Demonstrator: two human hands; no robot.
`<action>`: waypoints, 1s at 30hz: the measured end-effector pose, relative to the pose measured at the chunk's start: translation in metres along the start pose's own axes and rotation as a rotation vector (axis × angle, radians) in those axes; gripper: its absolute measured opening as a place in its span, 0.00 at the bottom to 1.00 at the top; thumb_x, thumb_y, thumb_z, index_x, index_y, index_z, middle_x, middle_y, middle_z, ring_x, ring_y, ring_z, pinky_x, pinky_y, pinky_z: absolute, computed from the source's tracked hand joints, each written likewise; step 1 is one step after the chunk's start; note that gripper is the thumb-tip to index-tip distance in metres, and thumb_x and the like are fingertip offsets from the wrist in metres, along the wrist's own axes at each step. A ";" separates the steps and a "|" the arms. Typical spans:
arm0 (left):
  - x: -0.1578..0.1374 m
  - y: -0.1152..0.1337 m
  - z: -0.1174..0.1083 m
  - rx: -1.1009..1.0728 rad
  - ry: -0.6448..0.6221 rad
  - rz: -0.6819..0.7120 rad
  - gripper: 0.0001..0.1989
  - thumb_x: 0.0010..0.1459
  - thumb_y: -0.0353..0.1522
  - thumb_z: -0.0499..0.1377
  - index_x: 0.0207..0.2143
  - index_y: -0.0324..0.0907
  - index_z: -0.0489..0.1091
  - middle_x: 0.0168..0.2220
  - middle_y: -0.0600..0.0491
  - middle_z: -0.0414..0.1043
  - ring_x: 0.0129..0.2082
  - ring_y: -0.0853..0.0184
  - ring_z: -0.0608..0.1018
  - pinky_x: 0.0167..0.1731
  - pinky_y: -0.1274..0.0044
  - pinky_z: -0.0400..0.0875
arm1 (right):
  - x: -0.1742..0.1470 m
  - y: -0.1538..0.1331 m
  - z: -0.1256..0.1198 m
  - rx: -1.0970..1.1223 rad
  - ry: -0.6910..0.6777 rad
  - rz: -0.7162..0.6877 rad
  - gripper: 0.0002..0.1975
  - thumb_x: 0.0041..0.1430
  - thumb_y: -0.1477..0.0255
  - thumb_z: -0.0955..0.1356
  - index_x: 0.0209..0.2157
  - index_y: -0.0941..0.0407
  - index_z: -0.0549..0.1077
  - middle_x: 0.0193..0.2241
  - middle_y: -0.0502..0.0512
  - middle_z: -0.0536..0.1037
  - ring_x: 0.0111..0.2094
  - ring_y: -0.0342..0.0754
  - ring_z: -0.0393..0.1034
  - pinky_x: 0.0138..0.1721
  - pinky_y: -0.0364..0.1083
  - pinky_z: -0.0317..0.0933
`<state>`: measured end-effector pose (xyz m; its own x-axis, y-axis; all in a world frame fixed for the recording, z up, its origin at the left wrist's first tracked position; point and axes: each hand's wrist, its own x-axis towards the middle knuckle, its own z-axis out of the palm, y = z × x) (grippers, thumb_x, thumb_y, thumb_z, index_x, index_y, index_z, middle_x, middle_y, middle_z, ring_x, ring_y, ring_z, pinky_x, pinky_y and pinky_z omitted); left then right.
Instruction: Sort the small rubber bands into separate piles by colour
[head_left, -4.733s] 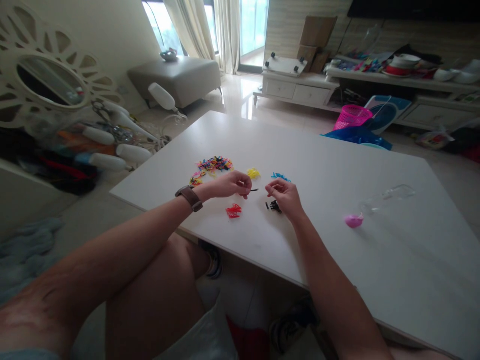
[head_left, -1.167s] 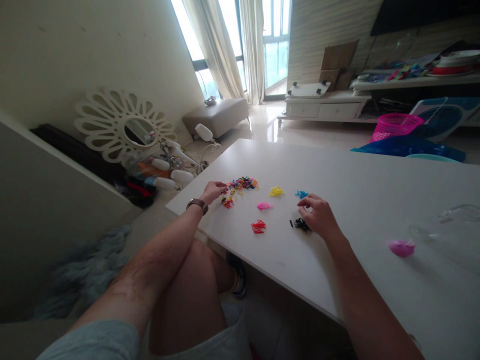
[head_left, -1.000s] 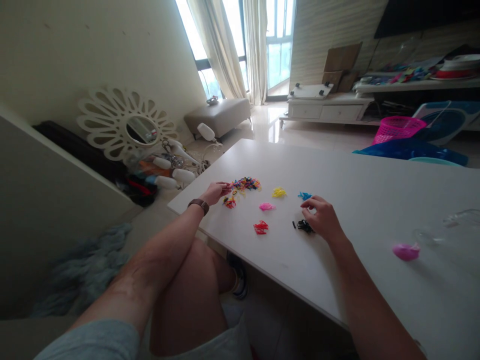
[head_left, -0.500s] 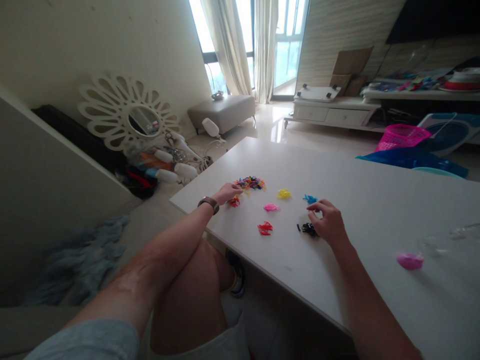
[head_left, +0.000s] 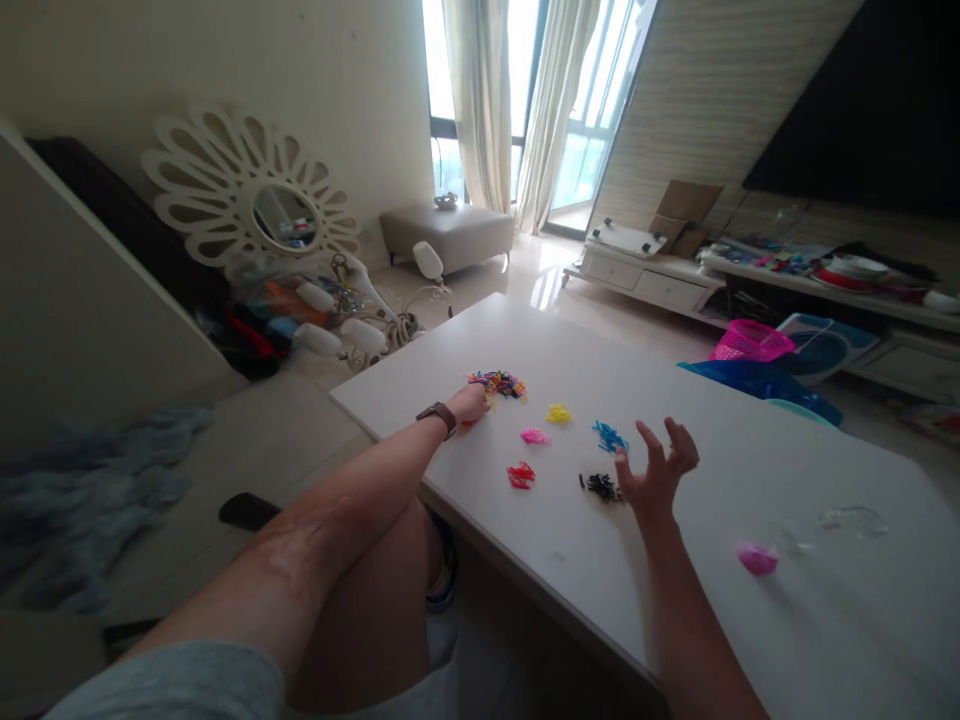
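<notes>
My left hand (head_left: pixel 469 403), with a watch (head_left: pixel 441 418) on the wrist, is at the near left edge of a mixed pile (head_left: pixel 502 384) of small coloured bands. Its fingers are curled downward, and whatever they hold is hidden. Bits of red show under it. Over the table my right hand (head_left: pixel 656 468) is raised with fingers spread, nothing visible between them. Beside it lie a blue heap (head_left: pixel 610 437) and a black heap (head_left: pixel 600 487). Between the hands are a yellow heap (head_left: pixel 559 413), a pink heap (head_left: pixel 535 437) and a red heap (head_left: pixel 520 475).
The white table (head_left: pixel 540 540) carries a bright pink bundle (head_left: pixel 758 559) and a clear plastic item (head_left: pixel 855 522) at the right. A lamp fixture (head_left: pixel 367 335) and a petal-framed mirror (head_left: pixel 285 217) stand left of it. Beyond are a pink basket (head_left: pixel 752 342) and an ottoman (head_left: pixel 450 240).
My right hand has lifted from the blue and black heaps and spread its fingers. My left hand stays at the mixed pile, its fingers bent further down. The camera view has turned slightly.
</notes>
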<state>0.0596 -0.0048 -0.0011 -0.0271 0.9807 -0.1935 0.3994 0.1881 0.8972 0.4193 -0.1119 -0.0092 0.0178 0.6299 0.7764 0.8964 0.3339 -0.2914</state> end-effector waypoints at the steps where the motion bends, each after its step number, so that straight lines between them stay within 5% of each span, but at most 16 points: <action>1: 0.001 0.003 -0.001 0.009 -0.004 -0.007 0.17 0.40 0.21 0.66 0.12 0.44 0.61 0.15 0.53 0.60 0.28 0.59 0.75 0.30 0.74 0.66 | 0.000 0.002 0.001 -0.011 -0.012 -0.016 0.26 0.54 0.64 0.69 0.55 0.53 0.72 0.63 0.70 0.60 0.66 0.74 0.49 0.60 0.69 0.49; 6: -0.002 0.023 -0.002 -0.086 -0.052 -0.034 0.13 0.49 0.26 0.65 0.16 0.40 0.67 0.17 0.53 0.65 0.22 0.68 0.68 0.24 0.76 0.61 | 0.018 0.012 -0.006 -0.134 -0.235 -0.223 0.29 0.57 0.61 0.68 0.61 0.49 0.69 0.65 0.65 0.62 0.68 0.71 0.52 0.61 0.64 0.47; 12: -0.007 0.043 0.012 -0.498 -0.304 0.012 0.10 0.51 0.25 0.67 0.23 0.37 0.69 0.22 0.54 0.67 0.21 0.75 0.65 0.24 0.81 0.59 | 0.076 0.026 -0.032 -0.302 -0.424 -0.528 0.33 0.63 0.59 0.65 0.69 0.47 0.60 0.71 0.62 0.56 0.71 0.66 0.46 0.61 0.60 0.43; 17: -0.009 0.063 0.032 -0.606 -0.467 0.010 0.09 0.54 0.24 0.66 0.25 0.36 0.69 0.22 0.53 0.67 0.22 0.74 0.67 0.25 0.80 0.61 | 0.120 0.026 -0.047 -0.454 -0.670 -0.671 0.36 0.62 0.58 0.67 0.70 0.44 0.57 0.73 0.57 0.52 0.72 0.63 0.44 0.60 0.60 0.43; 30: -0.023 0.090 0.060 -0.778 -0.732 -0.020 0.07 0.56 0.19 0.63 0.31 0.36 0.69 0.23 0.54 0.68 0.24 0.74 0.69 0.27 0.82 0.64 | 0.164 -0.063 0.002 -0.491 -0.860 -0.860 0.23 0.67 0.53 0.64 0.53 0.52 0.76 0.70 0.60 0.59 0.71 0.66 0.42 0.57 0.62 0.47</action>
<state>0.1517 -0.0138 0.0602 0.6329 0.7553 -0.1703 -0.2965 0.4396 0.8478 0.3648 -0.0285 0.1354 -0.7594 0.6491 -0.0447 0.5497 0.6768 0.4897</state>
